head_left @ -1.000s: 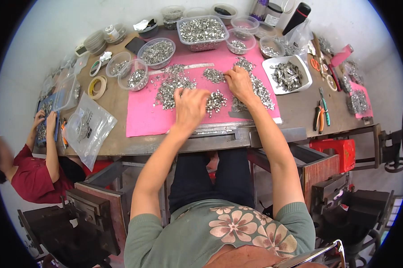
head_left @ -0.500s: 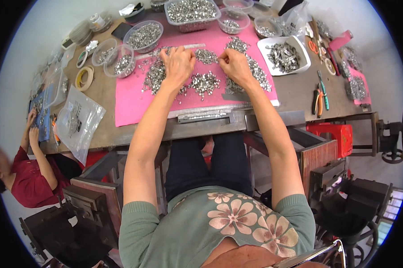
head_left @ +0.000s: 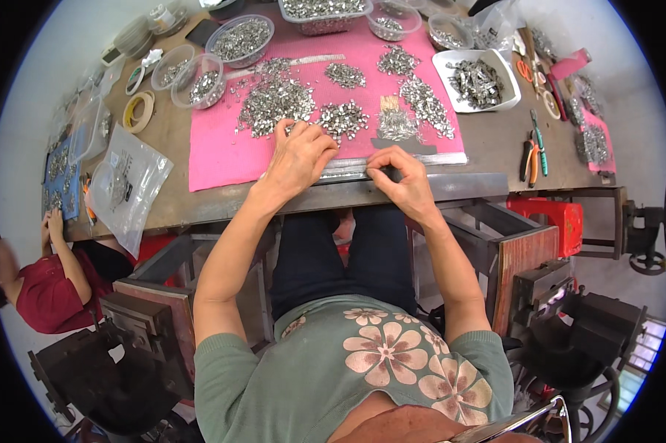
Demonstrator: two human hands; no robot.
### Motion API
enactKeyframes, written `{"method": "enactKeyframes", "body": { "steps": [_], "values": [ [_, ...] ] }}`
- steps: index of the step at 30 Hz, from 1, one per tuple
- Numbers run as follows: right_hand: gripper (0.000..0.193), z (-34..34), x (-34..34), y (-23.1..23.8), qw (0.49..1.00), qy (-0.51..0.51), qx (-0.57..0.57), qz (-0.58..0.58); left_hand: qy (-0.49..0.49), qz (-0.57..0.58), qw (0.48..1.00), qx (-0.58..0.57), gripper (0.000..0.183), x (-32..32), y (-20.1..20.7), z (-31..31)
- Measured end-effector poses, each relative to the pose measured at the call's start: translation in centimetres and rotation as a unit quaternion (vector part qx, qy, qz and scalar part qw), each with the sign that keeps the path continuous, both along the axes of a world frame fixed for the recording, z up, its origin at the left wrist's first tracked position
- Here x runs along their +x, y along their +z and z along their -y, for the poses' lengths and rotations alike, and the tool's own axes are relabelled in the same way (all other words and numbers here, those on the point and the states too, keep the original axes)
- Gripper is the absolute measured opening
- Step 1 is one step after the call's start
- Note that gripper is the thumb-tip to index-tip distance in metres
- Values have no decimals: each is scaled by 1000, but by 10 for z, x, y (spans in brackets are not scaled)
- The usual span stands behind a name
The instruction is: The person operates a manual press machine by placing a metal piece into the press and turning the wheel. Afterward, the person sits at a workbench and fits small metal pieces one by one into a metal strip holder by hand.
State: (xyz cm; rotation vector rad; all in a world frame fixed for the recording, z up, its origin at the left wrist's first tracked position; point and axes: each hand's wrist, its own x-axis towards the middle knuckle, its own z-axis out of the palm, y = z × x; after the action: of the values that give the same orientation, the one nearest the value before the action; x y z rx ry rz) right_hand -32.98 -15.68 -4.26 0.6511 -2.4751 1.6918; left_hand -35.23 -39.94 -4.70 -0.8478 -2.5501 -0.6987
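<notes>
Both hands have pulled back from the metal piles [head_left: 274, 103] to the strip [head_left: 348, 171] at the desk [head_left: 495, 148] edge; left hand [head_left: 300, 159] rests spread on it, right hand [head_left: 396, 173] fingers pinch it shut. Next, I judge, comes steady seating along it.

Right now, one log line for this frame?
left hand: on metal strip | right hand: pinching strip | pink mat: heaps of small metal parts

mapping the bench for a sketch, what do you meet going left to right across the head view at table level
plastic bag → tape roll → left hand → right hand → pliers → red stool
</notes>
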Motion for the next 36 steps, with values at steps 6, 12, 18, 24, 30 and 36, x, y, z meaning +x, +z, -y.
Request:
{"method": "enactKeyframes", "body": {
  "steps": [6,12,18,24,30,36],
  "values": [
    [7,6,3,1,998,-15,39,-52,30,44,998,31,6,2,0,-2],
    [15,9,4,6,963,-3,165,-214,24,20,999,25,4,4,1,-3],
    [15,10,3,7,947,10,205,-247,32,19,998,52,5,7,1,-10],
    [17,2,3,10,943,34,205,-259,15,153,968,197,5,29,11,-31],
    [14,-11,4,-13,998,-56,-6,-42,7,99,978,183,6,38,1,-42],
    [12,-12,3,-21,992,-105,-58,-29,5,79,984,160,8,36,-1,-44]
  ]
}}
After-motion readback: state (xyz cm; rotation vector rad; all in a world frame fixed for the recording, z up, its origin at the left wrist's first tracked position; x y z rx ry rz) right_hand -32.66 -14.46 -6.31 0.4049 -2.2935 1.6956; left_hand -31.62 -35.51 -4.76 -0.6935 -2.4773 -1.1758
